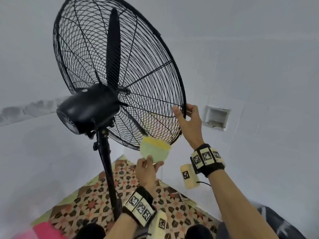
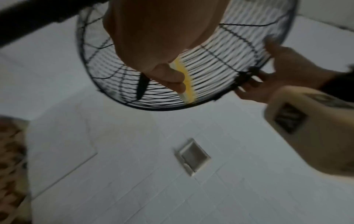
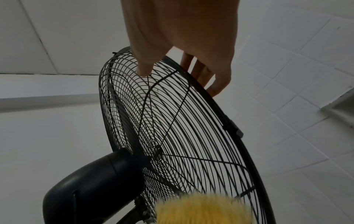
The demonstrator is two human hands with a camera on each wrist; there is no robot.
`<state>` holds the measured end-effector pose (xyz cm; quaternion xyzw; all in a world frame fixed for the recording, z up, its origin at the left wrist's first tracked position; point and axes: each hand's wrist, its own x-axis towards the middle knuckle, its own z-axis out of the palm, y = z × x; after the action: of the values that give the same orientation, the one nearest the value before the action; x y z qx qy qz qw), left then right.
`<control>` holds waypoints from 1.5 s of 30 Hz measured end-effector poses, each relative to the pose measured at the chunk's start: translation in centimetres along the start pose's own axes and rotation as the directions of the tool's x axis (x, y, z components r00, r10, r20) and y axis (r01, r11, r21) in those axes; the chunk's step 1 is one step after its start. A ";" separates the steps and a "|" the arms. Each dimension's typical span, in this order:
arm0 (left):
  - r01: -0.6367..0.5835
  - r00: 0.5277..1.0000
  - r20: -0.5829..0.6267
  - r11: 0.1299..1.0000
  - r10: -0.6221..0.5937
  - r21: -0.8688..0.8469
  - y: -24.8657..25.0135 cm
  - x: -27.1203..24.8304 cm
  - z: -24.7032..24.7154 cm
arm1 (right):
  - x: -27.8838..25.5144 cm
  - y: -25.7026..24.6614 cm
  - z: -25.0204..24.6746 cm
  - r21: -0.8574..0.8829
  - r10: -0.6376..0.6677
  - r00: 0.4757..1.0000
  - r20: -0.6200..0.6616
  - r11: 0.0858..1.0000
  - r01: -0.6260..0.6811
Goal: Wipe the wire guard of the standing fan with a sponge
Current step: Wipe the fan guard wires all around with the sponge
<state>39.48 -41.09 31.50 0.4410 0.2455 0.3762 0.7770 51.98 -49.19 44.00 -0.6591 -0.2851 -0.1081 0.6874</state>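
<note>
**Sponge at the lower rim of the fan guard, other hand steadying the edge**

At far left of the head view a grey-stained strip runs along the pale wall [image 1: 25, 66]. Next comes the standing fan [image 1: 89, 109], black, with its motor housing facing the camera and its pole [image 1: 107, 169] dropping to a patterned floor mat [image 1: 172, 209]. The wire guard [image 1: 146, 83] spreads up and to the right of the motor, tilted, with one black blade [image 1: 113, 54] visible through the wires.

Below the guard's lower rim, the left hand [image 1: 147, 171] pinches a sponge [image 1: 154, 150] between thumb and fingers. The sponge is pale green with a yellow face, and its yellow edge lies against the lowest wires of the guard; in the left wrist view the yellow strip shows through the wires beside the thumb. The sponge is blurred in the right wrist view.

Further right, the right hand [image 1: 189, 118] grasps the guard's outer rim at its right side: the thumb lies on the near wires and the fingers [image 3: 203, 72] curl round the back of the rim. Both wrists wear black bands with printed markers, and a cream-coloured box [image 1: 189, 175] hangs beneath the right wrist.

At far right, a small square recess [image 1: 215, 118] sits in the tiled wall.
</note>
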 end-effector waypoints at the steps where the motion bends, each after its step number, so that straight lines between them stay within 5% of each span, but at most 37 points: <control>1: 0.028 1.000 -0.002 1.000 -0.028 -0.003 -0.3 0.1 -0.7 | -0.2 -0.2 0.0 -0.010 0.004 1.000 0.006 1.000 -0.004; 3: 0.033 0.997 0.070 0.999 -0.034 0.015 0.4 -0.2 -1.3 | -1.4 -0.3 0.1 -0.058 -0.042 0.998 -0.050 0.998 0.039; 6: -0.006 0.972 0.234 1.000 -0.001 0.030 3.4 -1.3 -1.8 | -5.4 1.1 0.2 -0.196 -0.364 0.924 -0.113 0.920 0.339; 9: -0.010 0.945 0.327 0.997 -0.015 0.076 6.1 -1.4 -1.5 | -9.6 3.3 0.7 -0.264 -0.479 0.821 0.309 0.787 0.558; 11: -0.077 0.920 0.391 0.981 0.002 0.178 7.5 -1.1 -1.3 | -11.1 5.0 1.4 -0.330 -0.465 0.763 0.449 0.707 0.625; 14: -0.253 0.863 0.505 0.895 0.036 0.368 9.4 -0.6 -1.1 | -11.1 5.5 2.3 -0.413 -0.415 0.866 0.279 0.762 0.499; 16: -0.445 0.772 0.627 0.792 0.101 0.419 11.2 -0.2 -0.7 | -10.9 4.7 2.4 -0.392 -0.325 0.941 0.089 0.857 0.333; 18: -0.732 0.639 0.722 0.497 0.265 0.466 13.4 0.9 0.3 | -10.8 4.2 2.2 -0.289 -0.218 0.973 -0.071 0.939 0.190; 20: -0.918 0.381 0.824 0.062 0.420 0.393 15.8 2.6 2.3 | -11.0 3.7 1.8 -0.032 -0.081 0.972 -0.222 0.997 0.076; 22: -0.875 0.095 0.921 -0.410 0.379 0.259 18.3 4.4 4.9 | -11.2 3.3 1.7 0.188 0.047 0.936 -0.350 0.982 0.021; 23: -0.760 0.013 0.955 -0.617 0.297 0.202 19.6 5.3 6.2 | -11.1 3.1 1.7 0.248 0.104 0.911 -0.398 0.969 -0.002; 24: -0.632 -0.016 0.982 -0.763 0.191 0.138 20.8 6.0 7.5 | -10.9 2.7 1.7 0.304 0.161 0.890 -0.427 0.952 -0.026; 27: -0.353 0.074 0.994 -0.934 -0.081 -0.050 22.8 7.2 10.3 | -9.3 1.0 1.7 0.516 0.273 0.882 -0.384 0.855 -0.040; 29: -0.252 0.180 0.970 -0.961 -0.164 -0.116 23.3 7.7 11.4 | -8.3 -0.3 1.9 0.568 0.240 0.899 -0.367 0.823 0.012; 31: -0.216 0.236 0.955 -0.968 -0.182 -0.131 23.4 8.1 12.4 | -7.4 -1.2 2.5 0.597 0.204 0.903 -0.379 0.799 0.070; 36: -0.231 0.194 0.963 -0.963 -0.186 -0.139 23.7 7.9 15.0 | -7.1 0.9 5.4 0.605 0.316 0.866 -0.387 0.796 -0.020; 40: -0.287 0.221 0.955 -0.949 -0.198 -0.130 24.6 8.4 15.8 | -9.3 4.4 6.0 0.630 0.488 0.812 -0.320 0.750 -0.202; 45: -0.296 0.136 0.969 -0.942 -0.207 -0.160 24.6 9.0 15.4 | -6.6 1.7 5.5 0.675 0.344 0.857 -0.383 0.738 0.006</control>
<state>46.73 -33.52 60.00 0.8194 -0.1184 0.2487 -0.5027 46.12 -45.16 38.82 -0.3512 -0.0599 -0.0974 0.9293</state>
